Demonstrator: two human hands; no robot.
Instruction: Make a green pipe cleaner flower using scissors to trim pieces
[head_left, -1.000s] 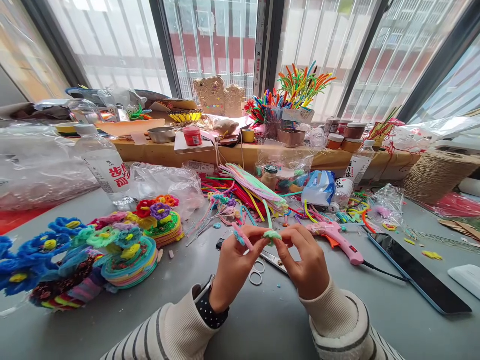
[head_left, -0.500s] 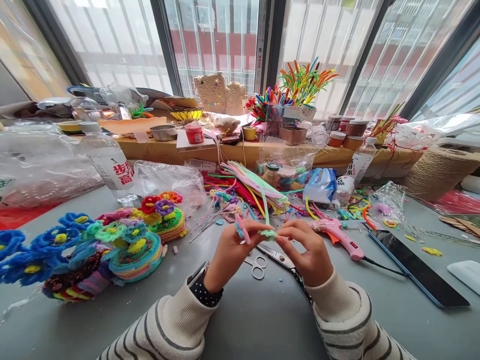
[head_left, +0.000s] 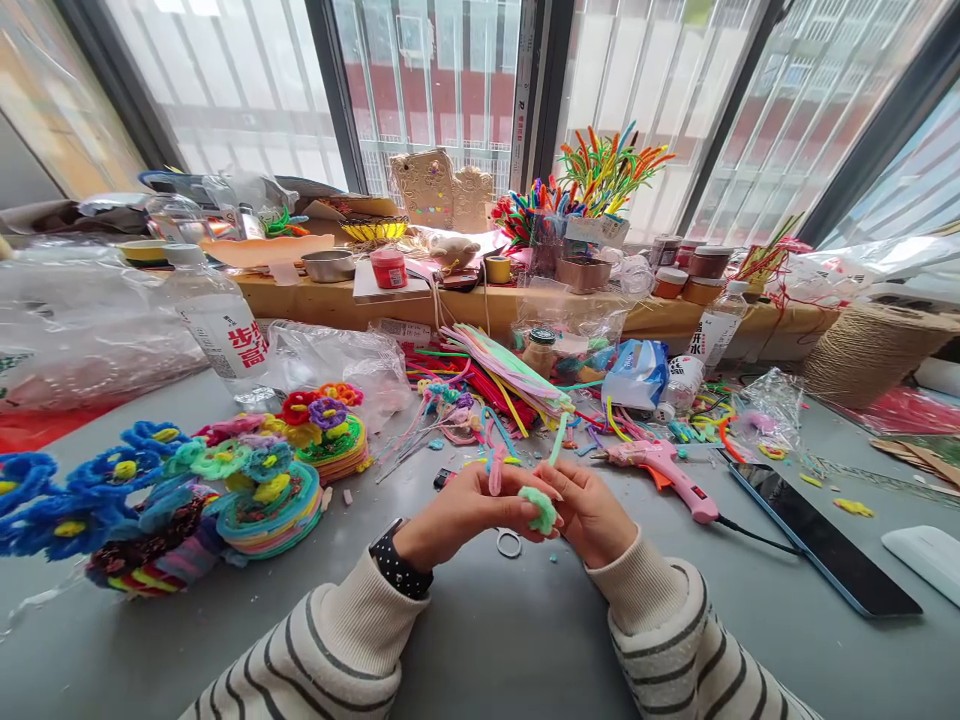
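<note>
Both hands are close together above the table's middle. My left hand (head_left: 469, 512) pinches a mint-green fuzzy pipe cleaner (head_left: 538, 510), its end curled into a small rounded bunch. A pink pipe cleaner piece (head_left: 496, 470) is tucked between the fingers of that same hand. My right hand (head_left: 596, 512) has its fingers closed on the green pipe cleaner, whose straight tail rises above them. Under the hands, one ring of the scissors (head_left: 508, 543) shows; the remainder is hidden.
Finished fuzzy flowers in pots (head_left: 270, 510) stand at left. To the right lie a pink glue gun (head_left: 667, 470) with its cord and a phone (head_left: 817, 535). A pile of pipe cleaners (head_left: 510, 370), water bottles (head_left: 225, 325) and a twine spool (head_left: 870, 350) are farther back.
Both hands have come lower and nearer each other. The green pipe cleaner's curled part has turned toward me, and its tail shows shorter. The scissors are now more covered.
</note>
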